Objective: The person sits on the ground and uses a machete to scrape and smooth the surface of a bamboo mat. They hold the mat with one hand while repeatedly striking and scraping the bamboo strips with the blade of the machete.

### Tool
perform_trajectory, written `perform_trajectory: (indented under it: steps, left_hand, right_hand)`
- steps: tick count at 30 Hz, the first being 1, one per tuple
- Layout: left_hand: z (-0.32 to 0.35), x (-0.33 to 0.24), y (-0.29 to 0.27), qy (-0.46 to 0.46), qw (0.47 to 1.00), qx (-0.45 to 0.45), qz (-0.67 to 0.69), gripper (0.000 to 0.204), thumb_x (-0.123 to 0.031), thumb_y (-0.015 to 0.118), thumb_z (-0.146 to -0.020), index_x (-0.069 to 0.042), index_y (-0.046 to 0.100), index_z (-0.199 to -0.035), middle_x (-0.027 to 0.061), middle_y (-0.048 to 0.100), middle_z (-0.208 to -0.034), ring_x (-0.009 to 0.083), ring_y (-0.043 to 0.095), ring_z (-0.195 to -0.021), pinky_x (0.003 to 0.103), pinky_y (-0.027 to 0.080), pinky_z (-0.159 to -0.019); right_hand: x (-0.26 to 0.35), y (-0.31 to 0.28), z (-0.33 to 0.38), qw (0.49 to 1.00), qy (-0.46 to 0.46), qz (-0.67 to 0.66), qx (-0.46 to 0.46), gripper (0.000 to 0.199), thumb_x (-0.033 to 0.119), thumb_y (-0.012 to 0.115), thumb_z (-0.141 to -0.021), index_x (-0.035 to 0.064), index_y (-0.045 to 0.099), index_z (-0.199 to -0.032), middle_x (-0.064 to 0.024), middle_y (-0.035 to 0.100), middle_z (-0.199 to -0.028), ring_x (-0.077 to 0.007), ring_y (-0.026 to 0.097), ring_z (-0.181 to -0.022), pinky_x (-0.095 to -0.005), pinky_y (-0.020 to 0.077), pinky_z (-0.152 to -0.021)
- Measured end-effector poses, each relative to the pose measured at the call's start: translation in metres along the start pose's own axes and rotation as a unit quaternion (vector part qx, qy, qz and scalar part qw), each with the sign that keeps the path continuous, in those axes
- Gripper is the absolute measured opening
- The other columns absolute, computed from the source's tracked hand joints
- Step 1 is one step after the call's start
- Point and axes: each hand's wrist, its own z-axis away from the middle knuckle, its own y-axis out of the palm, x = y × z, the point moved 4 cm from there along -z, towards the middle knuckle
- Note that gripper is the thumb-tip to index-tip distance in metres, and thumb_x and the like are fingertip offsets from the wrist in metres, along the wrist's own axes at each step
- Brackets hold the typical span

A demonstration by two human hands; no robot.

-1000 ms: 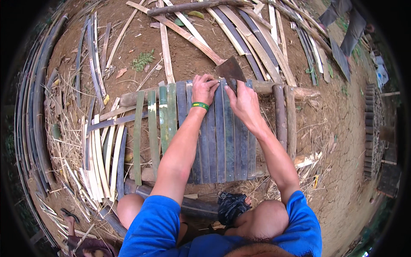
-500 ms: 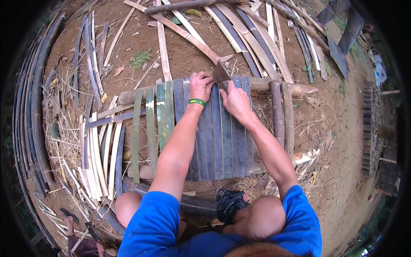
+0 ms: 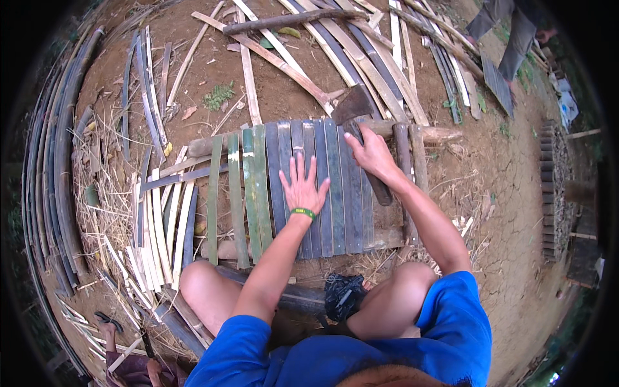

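Fingers spread, my left hand (image 3: 301, 191) lies on the dark bamboo slats (image 3: 336, 213) in front of me, a green and yellow band round its wrist. My right hand (image 3: 373, 155) is closed around a hatchet (image 3: 353, 106), just above the right part of the slats. The hatchet's rusty head points away from me, near the far log (image 3: 201, 146); its dark handle runs back past my palm. Side by side, the slats rest across the far and near logs. Several green slats (image 3: 236, 206) at the left stand with wider gaps.
Split bamboo strips (image 3: 380, 58) and a stick (image 3: 290, 21) lie on the far dirt. Long bamboo poles (image 3: 57, 161) line the left side, beside pale strips (image 3: 162, 226). Another person's legs (image 3: 514, 42) show far right; a second person (image 3: 138, 367) is lower left.
My left hand has moved nearer to me and now lies spread on the slats. The hatchet in my right hand has shifted right, its handle now in sight.
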Motion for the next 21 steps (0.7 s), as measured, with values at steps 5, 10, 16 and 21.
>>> perform_trajectory:
  steps: [5,10,16,21]
  left_hand:
    - [0.006,-0.001,-0.007,-0.015,0.998,0.054,-0.033,0.086,-0.068,0.051,-0.094,-0.025,0.027,-0.165,0.0102,0.015,-0.173,0.0320,0.012,-0.160,0.066,0.005,-0.124]
    - [-0.001,-0.003,-0.006,-0.020,0.996,0.079,-0.036,0.086,-0.069,0.050,-0.094,-0.029,0.023,-0.166,0.0087,0.011,-0.174,0.0304,0.009,-0.160,0.066,0.004,-0.124]
    - [0.003,0.003,-0.002,-0.031,0.993,0.096,-0.065,0.082,-0.068,0.045,-0.097,-0.029,0.022,-0.166,0.0083,0.008,-0.175,0.0303,0.009,-0.161,0.066,0.004,-0.124]
    - [-0.001,-0.002,-0.002,-0.024,0.992,0.107,-0.060,0.081,-0.067,0.044,-0.098,-0.029,0.023,-0.166,0.0091,0.009,-0.175,0.0307,0.008,-0.161,0.066,0.004,-0.124]
  right_hand:
    - [0.004,0.015,0.002,0.994,-0.047,0.068,-0.065,0.046,0.024,0.063,-0.097,-0.0070,0.053,-0.129,-0.0374,0.069,-0.093,-0.0542,0.068,-0.093,-0.0573,0.0555,-0.084]
    - [-0.022,0.055,0.005,0.996,-0.008,0.065,-0.061,0.050,0.025,0.062,-0.100,-0.0003,0.046,-0.140,-0.0357,0.068,-0.088,-0.0545,0.068,-0.085,-0.0602,0.0537,-0.074]
    - [0.017,0.052,-0.006,0.988,-0.098,0.053,-0.105,0.041,0.022,0.062,-0.102,0.0003,0.050,-0.134,-0.0323,0.069,-0.086,-0.0528,0.068,-0.082,-0.0576,0.0537,-0.067]
    - [0.009,0.058,-0.016,0.985,-0.082,0.074,-0.136,0.040,0.025,0.062,-0.101,0.0010,0.051,-0.131,-0.0323,0.068,-0.081,-0.0529,0.068,-0.079,-0.0589,0.0538,-0.066]
